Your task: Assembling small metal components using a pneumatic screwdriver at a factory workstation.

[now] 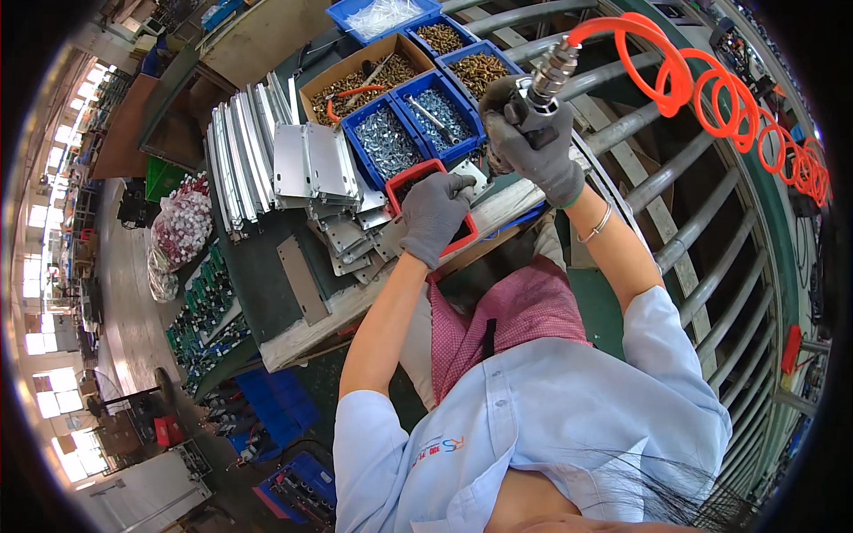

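Note:
Both hands wear grey gloves. My right hand [542, 160] is wrapped round a pneumatic screwdriver [549, 82], its metal end up and joined to an orange coiled air hose [680, 75]. The tool's lower end is hidden by the glove. My left hand [434, 213] is closed over a red bin [466, 233] at the bench edge, thumb and fingers drawn together. What those fingers hold, if anything, is too hidden to make out. Just beyond their tips, a small metal plate [480, 180] with holes lies below my right hand.
Blue bins [391, 142] of silver and brass-coloured screws stand beyond my hands, beside a cardboard box [313, 89] of screws with orange-handled pliers. Stacked metal plates [311, 164] and long metal strips [244, 155] lie left. Metal rollers [684, 164] run along the right.

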A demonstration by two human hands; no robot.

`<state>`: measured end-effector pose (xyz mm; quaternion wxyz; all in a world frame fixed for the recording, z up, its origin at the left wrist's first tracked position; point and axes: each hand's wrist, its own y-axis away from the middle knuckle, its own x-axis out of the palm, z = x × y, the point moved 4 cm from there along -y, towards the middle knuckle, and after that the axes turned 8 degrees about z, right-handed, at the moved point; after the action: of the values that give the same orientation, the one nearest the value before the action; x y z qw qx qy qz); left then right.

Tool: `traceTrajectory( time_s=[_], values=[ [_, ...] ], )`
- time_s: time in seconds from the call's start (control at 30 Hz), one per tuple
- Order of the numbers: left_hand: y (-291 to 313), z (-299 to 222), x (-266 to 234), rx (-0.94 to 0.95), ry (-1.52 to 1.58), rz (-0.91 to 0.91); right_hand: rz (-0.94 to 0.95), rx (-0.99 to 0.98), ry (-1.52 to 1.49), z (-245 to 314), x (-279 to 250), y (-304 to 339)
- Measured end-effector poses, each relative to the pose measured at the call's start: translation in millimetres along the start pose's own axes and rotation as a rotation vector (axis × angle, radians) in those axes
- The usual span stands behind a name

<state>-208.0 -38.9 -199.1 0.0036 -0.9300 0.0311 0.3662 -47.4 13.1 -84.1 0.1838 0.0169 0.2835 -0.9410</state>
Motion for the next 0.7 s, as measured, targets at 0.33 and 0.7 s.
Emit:
traceTrajectory(
  time_s=[0.33,0.7],
  values=[
    [-1.0,4.9,7.4,0.04,-0.009,-0.016,0.042,-0.05,0.004,-3.3,9.8,-8.9],
    [-5.8,8.3,-16.4,0.035,0.607,0.088,-0.134,-0.216,-0.377,82.0,-3.7,20.5]
  ],
)
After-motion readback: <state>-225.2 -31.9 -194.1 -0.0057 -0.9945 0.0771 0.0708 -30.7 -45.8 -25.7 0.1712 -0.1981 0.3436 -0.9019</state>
